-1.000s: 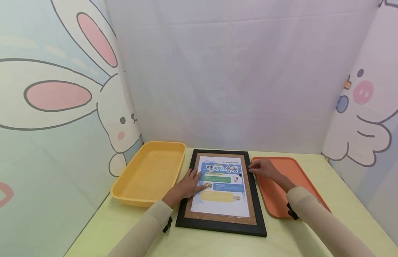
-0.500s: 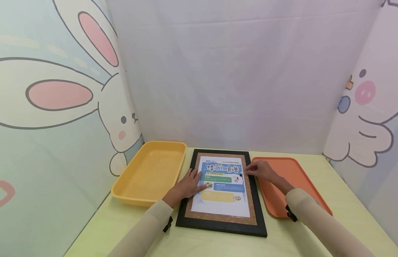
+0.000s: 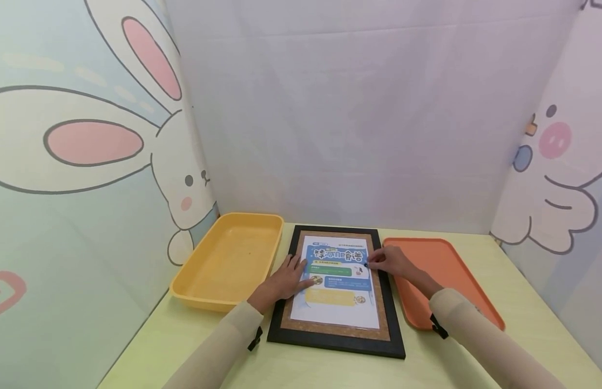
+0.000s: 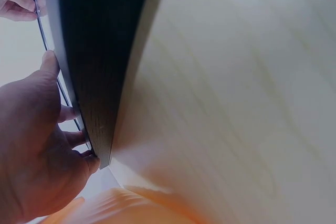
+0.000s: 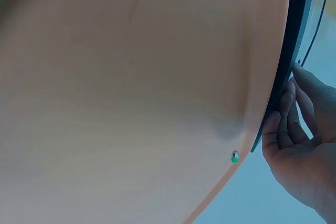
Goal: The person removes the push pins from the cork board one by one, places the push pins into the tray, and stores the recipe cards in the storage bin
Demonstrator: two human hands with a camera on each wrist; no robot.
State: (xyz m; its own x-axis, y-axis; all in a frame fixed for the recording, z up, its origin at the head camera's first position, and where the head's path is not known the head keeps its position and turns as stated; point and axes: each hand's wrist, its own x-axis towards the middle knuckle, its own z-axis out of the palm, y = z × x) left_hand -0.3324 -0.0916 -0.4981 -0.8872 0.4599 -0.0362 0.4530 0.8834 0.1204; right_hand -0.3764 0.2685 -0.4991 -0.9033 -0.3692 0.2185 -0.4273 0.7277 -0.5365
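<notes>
A printed poster sheet (image 3: pixel 337 316) under a clear glossy cover lies on a cork board (image 3: pixel 384 324) with a black frame (image 3: pixel 339 344). My left hand (image 3: pixel 284 278) rests with spread fingers on the poster's left side and the cork; in the left wrist view its fingers (image 4: pixel 79 139) reach over the frame edge. At the poster's upper right, my right hand (image 3: pixel 393 261) brings thumb and fingertips together at a small black pin (image 3: pixel 366 265) and pinches it. In the right wrist view the right hand's other fingers (image 5: pixel 285 124) curl beside the frame; the pin is barely visible.
Left of the board stands a yellow tray (image 3: pixel 228 259). An orange tray (image 3: pixel 441 270) lies to the right, partly under my right forearm. A tiny green and white thing (image 5: pixel 234 157) shows by its edge. Behind the table hangs a white curtain (image 3: pixel 349 124).
My right hand has moved left and slightly toward me, from the frame's right edge to the small black pin on the poster. The left hand has stayed in place.
</notes>
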